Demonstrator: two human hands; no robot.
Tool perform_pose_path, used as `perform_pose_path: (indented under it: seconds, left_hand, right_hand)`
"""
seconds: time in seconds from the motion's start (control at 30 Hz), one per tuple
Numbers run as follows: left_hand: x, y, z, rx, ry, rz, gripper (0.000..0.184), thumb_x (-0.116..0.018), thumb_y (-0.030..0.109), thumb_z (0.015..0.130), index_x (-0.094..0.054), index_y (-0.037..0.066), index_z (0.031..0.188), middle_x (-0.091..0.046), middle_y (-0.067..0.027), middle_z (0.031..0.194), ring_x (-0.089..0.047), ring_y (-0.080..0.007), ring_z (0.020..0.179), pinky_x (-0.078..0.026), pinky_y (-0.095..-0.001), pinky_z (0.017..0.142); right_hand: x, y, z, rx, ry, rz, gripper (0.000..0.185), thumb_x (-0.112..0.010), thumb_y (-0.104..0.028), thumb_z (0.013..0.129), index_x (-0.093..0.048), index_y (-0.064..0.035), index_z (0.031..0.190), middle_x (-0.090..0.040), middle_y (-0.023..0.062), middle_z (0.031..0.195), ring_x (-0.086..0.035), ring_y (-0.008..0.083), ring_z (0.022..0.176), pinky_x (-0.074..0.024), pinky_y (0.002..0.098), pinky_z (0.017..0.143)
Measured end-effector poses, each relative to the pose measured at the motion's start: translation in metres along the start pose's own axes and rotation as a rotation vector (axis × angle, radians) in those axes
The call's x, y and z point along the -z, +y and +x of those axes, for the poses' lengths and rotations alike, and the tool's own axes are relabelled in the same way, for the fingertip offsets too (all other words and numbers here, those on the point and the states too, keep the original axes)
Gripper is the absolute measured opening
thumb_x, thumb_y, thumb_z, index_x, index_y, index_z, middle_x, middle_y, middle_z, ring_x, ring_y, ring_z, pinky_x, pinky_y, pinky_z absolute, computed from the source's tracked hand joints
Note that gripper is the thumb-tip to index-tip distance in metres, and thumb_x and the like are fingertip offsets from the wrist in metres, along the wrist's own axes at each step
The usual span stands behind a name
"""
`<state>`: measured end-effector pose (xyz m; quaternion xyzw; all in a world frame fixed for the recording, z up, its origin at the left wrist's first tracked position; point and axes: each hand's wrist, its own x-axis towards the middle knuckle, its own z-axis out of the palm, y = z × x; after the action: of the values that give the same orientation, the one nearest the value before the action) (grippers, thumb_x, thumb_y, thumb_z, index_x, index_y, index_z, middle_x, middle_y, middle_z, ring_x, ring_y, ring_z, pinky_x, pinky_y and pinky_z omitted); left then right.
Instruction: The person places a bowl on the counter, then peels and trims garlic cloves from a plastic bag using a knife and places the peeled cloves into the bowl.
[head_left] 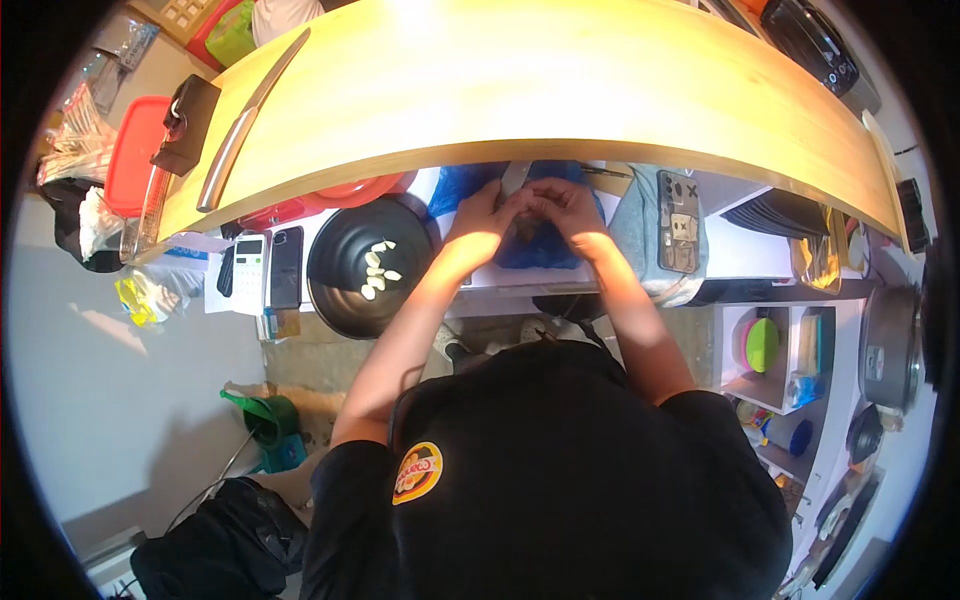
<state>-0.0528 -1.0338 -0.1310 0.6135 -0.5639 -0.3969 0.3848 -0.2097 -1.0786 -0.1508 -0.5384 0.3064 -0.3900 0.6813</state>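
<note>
I register strong glare bleaching the wooden surface [560,95] at top centre, and shadow darkening the wall [130,410] at lower left. Fisheye distortion bows straight edges inside a black border; detail between the left hand [482,214] and right hand [568,212] reads soft.

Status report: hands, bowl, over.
Left hand and right hand together over blue plastic; grip unclear. Pale pieces in black bowl. Wooden board just beyond.

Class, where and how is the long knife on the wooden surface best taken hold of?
Probably by the handle, from the wearer's near side: the long knife lies with its blade pointing away, its handle end close to the near edge of the wooden surface. A black box crowds the left, so approach slightly from the right.
</note>
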Motion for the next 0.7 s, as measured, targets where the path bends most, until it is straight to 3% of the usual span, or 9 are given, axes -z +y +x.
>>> perform_pose_path:
  seconds: [0.17, 0.27, 0.4, 0.5, 0.6, 0.63, 0.7]
  left_hand:
    - [0.000, 0.011, -0.007, -0.037, 0.009, 0.021, 0.039, -0.054, 0.039, 0.086, -0.056, 0.000, 0.084, -0.055, -0.0078, 0.063, -0.049, -0.0149, 0.057, -0.040, -0.0283, 0.055]
    - [-0.002, 0.015, -0.010, -0.016, -0.011, -0.127, 0.041, -0.054, 0.039, 0.086, -0.057, -0.002, 0.083, -0.055, -0.0092, 0.065, -0.049, -0.0164, 0.064, -0.039, -0.0295, 0.062]
    - [-0.006, 0.005, -0.004, -0.018, 0.070, 0.117, 0.046, -0.052, 0.044, 0.086, -0.055, -0.002, 0.080, -0.057, -0.0189, 0.063, -0.055, -0.0327, 0.059, -0.042, -0.0380, 0.057]
    - [-0.007, 0.014, -0.007, 0.024, 0.118, 0.268, 0.049, -0.050, 0.046, 0.086, -0.053, -0.001, 0.077, -0.056, -0.0213, 0.065, -0.056, -0.0384, 0.064, -0.044, -0.0419, 0.059]
    - [-0.013, 0.019, -0.008, 0.058, 0.147, 0.344, 0.050, -0.049, 0.048, 0.085, -0.053, -0.001, 0.078, -0.058, -0.0226, 0.066, -0.058, -0.0406, 0.069, -0.044, -0.0451, 0.061]
    - [-0.014, 0.018, -0.007, 0.067, 0.136, 0.340, 0.050, -0.049, 0.049, 0.085, -0.053, -0.001, 0.078, -0.058, -0.0228, 0.067, -0.058, -0.0408, 0.069, -0.044, -0.0455, 0.061]
    - [-0.016, 0.017, -0.007, 0.066, 0.128, 0.341, 0.050, -0.050, 0.049, 0.084, -0.052, -0.001, 0.077, -0.057, -0.0227, 0.066, -0.057, -0.0409, 0.068, -0.043, -0.0454, 0.060]
  right_hand:
    - [0.008, -0.003, 0.002, 0.028, -0.053, -0.120, 0.020, -0.059, -0.003, 0.083, -0.059, 0.0062, 0.100, -0.064, 0.0107, 0.086, -0.062, 0.0151, 0.077, -0.0503, 0.0253, 0.070]
    - [0.010, -0.014, 0.002, 0.027, -0.070, -0.238, 0.019, -0.059, -0.004, 0.083, -0.060, 0.0063, 0.098, -0.065, 0.0102, 0.084, -0.062, 0.0147, 0.076, -0.0499, 0.0249, 0.068]
    - [0.009, -0.012, 0.001, 0.103, 0.029, -0.488, 0.017, -0.061, -0.007, 0.081, -0.061, 0.0022, 0.094, -0.065, 0.0112, 0.080, -0.062, 0.0141, 0.071, -0.0485, 0.0250, 0.064]
    - [-0.008, -0.035, -0.005, 0.148, 0.056, -0.812, 0.016, -0.062, -0.010, 0.076, -0.061, -0.0017, 0.090, -0.062, 0.0141, 0.074, -0.062, 0.0185, 0.064, -0.0479, 0.0292, 0.061]
    - [-0.005, -0.016, -0.001, 0.298, 0.153, -0.873, 0.016, -0.061, -0.011, 0.072, -0.060, -0.0029, 0.086, -0.059, 0.0160, 0.072, -0.060, 0.0274, 0.062, -0.0475, 0.0345, 0.060]
    - [-0.004, -0.015, 0.000, 0.309, 0.153, -0.899, 0.016, -0.060, -0.012, 0.071, -0.059, -0.0022, 0.083, -0.060, 0.0176, 0.075, -0.059, 0.0344, 0.068, -0.0478, 0.0388, 0.063]
    - [-0.002, -0.016, 0.002, 0.212, 0.139, -0.944, 0.013, -0.059, -0.012, 0.071, -0.058, -0.0024, 0.080, -0.060, 0.0186, 0.077, -0.058, 0.0364, 0.072, -0.0478, 0.0406, 0.064]
